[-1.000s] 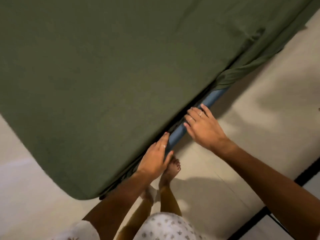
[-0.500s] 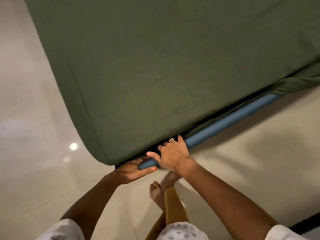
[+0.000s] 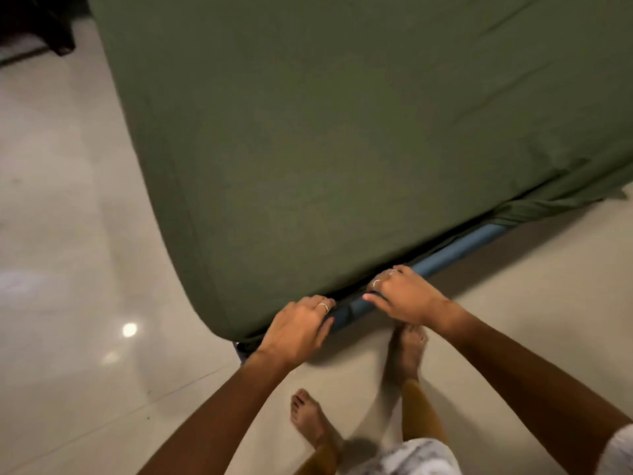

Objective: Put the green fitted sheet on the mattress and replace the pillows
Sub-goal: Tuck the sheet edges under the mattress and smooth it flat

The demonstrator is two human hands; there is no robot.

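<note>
The green fitted sheet [image 3: 342,138] covers the mattress top and wraps its near corner at lower left. My left hand [image 3: 296,329] sits at that corner, fingers curled under the sheet's lower edge where it meets the blue bed frame [image 3: 455,253]. My right hand [image 3: 402,294] is a little further right along the same edge, its fingertips tucked into the dark gap between mattress and frame. Further right the sheet's edge hangs loose and bunched [image 3: 555,209] over the frame. No pillows are in view.
Pale glossy floor tiles [image 3: 68,234] surround the bed, with a light reflection at the left. My bare feet [image 3: 406,351] stand close to the frame. A dark piece of furniture [image 3: 37,25] is at the top left.
Both hands have slid left along the mattress edge toward the corner. My left hand has turned palm down and now curls under the sheet's edge at the corner; the view has swung left.
</note>
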